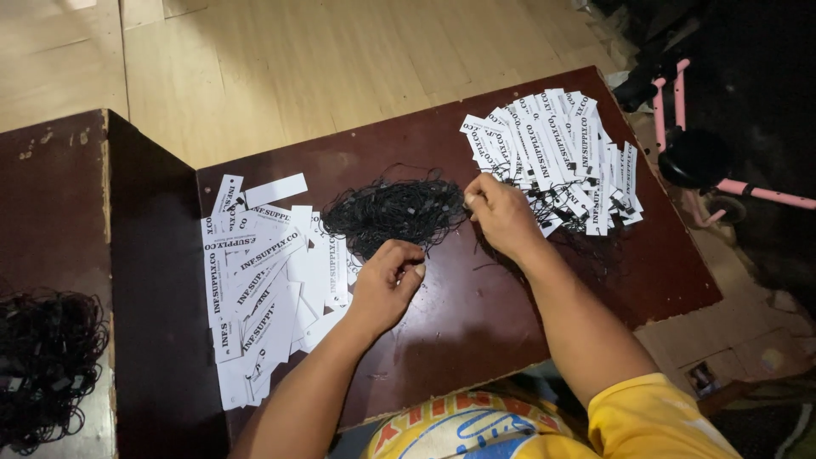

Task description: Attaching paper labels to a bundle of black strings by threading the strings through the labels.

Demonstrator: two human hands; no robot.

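1. My forearms run off the bottom edge, and my yellow shirt [654,416] is only partly in frame
2. The far end of the black cords near my right hand [501,214] is hard to follow against the dark counter [476,314]; I cannot tell exactly which strand I have
3. My right hand's fingers [473,197] are pinched closed on a thin black cord at the edge of the tangled cord pile [393,212], just beside the right stack of tags [561,149]
4. My left hand [387,280] is curled into a loose fist at the near edge of that pile, fingertips tucked under so the grip is hidden; I cannot tell whether it holds a strand
5. The pile is a wiry, matted nest of fine black loops with small dark fasteners in it
6. The tags are flat white paper strips with black print; the left heap of tags [263,289] is fanned loosely, some hanging over the counter's edge
7. The counter is reddish-brown, glossy and scuffed
8. A second black cord bundle [42,365] lies at far left, cut off by the frame
9. A pink-framed object [705,161] at right is mostly lost in shadow
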